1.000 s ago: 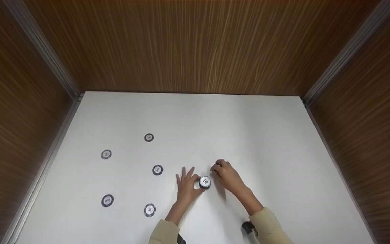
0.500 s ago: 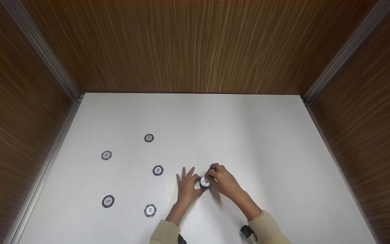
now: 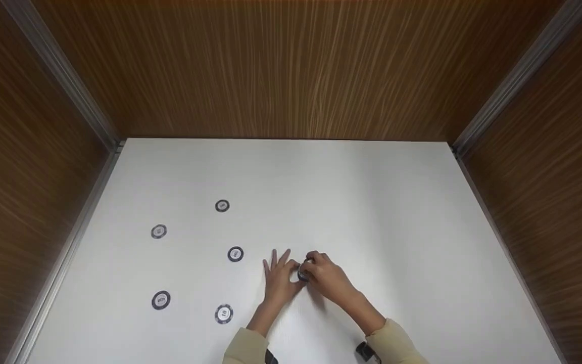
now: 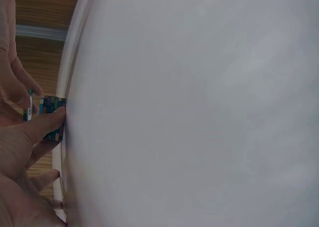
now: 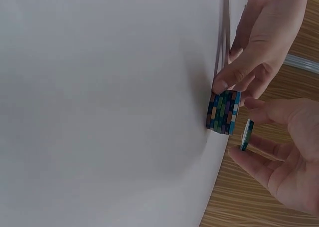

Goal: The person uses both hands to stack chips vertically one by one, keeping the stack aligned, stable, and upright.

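Note:
A short stack of poker chips (image 5: 223, 112) stands on the white table. My left hand (image 3: 278, 290) grips its side between thumb and index finger, the other fingers spread out. Just above the stack, my right hand (image 3: 330, 278) pinches a single poker chip (image 5: 246, 135) between thumb and fingers. In the right wrist view a small gap shows between this chip and the stack's top. From the head, the right fingers cover much of the stack. The left wrist view also shows the stack (image 4: 53, 105) under the left fingers and the held chip (image 4: 29, 107) close by.
Several loose chips lie flat to the left: a far chip (image 3: 222, 206), a left chip (image 3: 158, 231), a middle chip (image 3: 235, 254), a near-left chip (image 3: 161, 300) and a near chip (image 3: 224, 314). Wood-grain panels (image 3: 291, 71) enclose the table (image 3: 397, 202) at back and sides.
My right hand has moved left and toward me, bringing its chip from beside the stack to over it. My left hand has stayed on the stack.

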The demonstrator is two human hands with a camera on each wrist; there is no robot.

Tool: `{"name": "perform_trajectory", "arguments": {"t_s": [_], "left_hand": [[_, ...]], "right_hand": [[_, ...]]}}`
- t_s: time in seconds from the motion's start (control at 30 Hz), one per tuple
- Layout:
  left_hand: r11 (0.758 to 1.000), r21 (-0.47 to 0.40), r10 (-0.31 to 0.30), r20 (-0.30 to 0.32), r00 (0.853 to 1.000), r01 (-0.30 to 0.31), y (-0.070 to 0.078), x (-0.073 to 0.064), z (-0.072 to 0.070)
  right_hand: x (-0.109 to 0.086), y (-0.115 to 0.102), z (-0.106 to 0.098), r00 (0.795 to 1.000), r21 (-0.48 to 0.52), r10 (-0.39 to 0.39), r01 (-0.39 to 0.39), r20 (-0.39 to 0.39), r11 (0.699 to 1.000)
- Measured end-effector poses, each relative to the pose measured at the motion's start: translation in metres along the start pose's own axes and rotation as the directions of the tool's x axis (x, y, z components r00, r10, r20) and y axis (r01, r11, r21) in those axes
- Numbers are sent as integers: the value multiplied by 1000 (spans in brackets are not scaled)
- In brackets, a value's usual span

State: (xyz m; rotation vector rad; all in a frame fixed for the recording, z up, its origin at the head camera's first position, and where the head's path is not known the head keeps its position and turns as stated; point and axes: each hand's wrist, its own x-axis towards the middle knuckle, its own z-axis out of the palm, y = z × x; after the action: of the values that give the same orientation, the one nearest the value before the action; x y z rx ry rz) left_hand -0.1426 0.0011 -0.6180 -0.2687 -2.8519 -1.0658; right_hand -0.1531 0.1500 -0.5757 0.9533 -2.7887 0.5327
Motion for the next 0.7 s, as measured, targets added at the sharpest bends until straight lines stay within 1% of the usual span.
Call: {"name": "perform_trajectory", "arguments": {"t_s": [0.13,0.33,0.53,0.7], "left_hand": [[1000,1,8,-10,1000,-8,0,0,0],[1000,13,1,0,1000,-1,1,-1,-1],[999,54,4,15,1000,-5,0,0,-1],[998,61,24,-7,1000,-24,0,0,0]], "right_hand": [[0,-1,3,1000,-17,-10,10,2,1000],[0,-4,2,999,-26,7,-7,33,1000],[1,-5,5,1000,-19,-25,25,-4,1000],[2,-4,9,1000,-23,-31,31,-1,999]]}}
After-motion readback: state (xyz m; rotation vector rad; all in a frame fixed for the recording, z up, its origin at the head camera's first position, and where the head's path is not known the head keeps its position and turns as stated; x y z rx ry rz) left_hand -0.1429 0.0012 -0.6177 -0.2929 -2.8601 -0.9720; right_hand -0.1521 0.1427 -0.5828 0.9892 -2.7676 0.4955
